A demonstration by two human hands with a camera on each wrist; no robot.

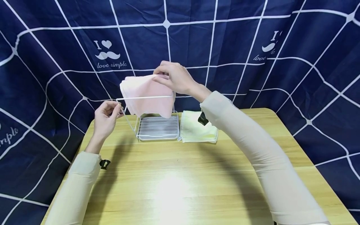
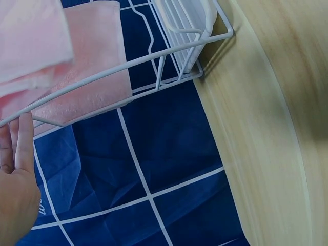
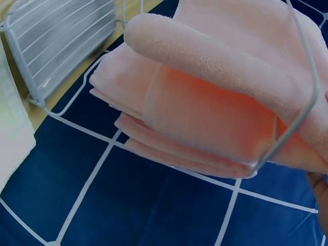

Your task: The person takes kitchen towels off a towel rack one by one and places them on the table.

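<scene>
From where I stand, the person's left hand (image 1: 105, 117) pinches the upper left corner of a white wire rack (image 1: 146, 97) between thumb and curled fingers, while the right hand (image 1: 178, 78), raised higher, nips the top edge of a folded, pale pink cloth (image 1: 147, 89) between thumb and fingers. That cloth fills the space between the two hands, its lower edge drooping past the rack's front rail, which crosses before it. Below it sits a shallow pale-grey tray (image 1: 158, 126) under the rack's lower wires. A folded, pale yellow cloth (image 1: 194, 131) lies beneath the right wrist, just beside the rack. Behind both hands, a dark blue, white-lined fabric (image 1: 191, 37) rises close to the far edge of the light-wood worktop (image 1: 174, 165), limiting room there; nearer the person, the wood spreads broadly between both forearms. The worktop's left edge runs under the left forearm.
</scene>
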